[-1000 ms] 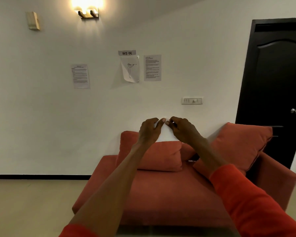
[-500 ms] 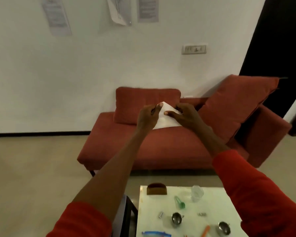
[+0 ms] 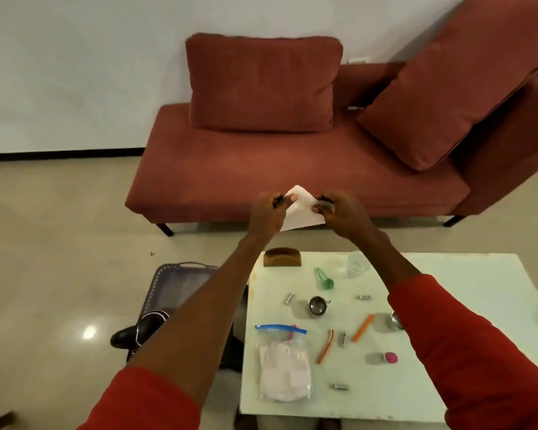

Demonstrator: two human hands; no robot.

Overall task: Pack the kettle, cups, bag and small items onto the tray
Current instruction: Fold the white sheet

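Item: white folded paper (image 3: 302, 209), held in the air beyond the table's far edge, over the floor in front of the red sofa (image 3: 292, 169). The left hand (image 3: 266, 214) pinches its left edge between thumb and curled fingers; the right hand (image 3: 342, 212) pinches its right edge the same way, the two hands close together. Tray (image 3: 180, 271): grey, handled, on the floor just beside the table's left edge, partly hidden by the left forearm; a dark kettle-like object (image 3: 143, 328) sits at its near end, though its identity is uncertain. White table (image 3: 463, 305), contents: zip bag (image 3: 284, 364) with white contents near the front left corner; clear cup (image 3: 357, 264) near the far edge; brown holder (image 3: 282, 256) at the far left corner; green piece (image 3: 323, 278) beside the cup; small steel cup (image 3: 316, 305) mid-table; two orange sticks (image 3: 343, 338); pink-topped piece (image 3: 385, 357); several small metal clips scattered about. Risks, as judgement: both hands are taken up by the paper, so nothing on the table is packed yet; the thin sheet may slip from the light pinch and drift to the floor; the tray sits low beside the table, so small clips carried across that gap may drop and scatter; a sleeve sweeping over the table could tip the light clear cup.
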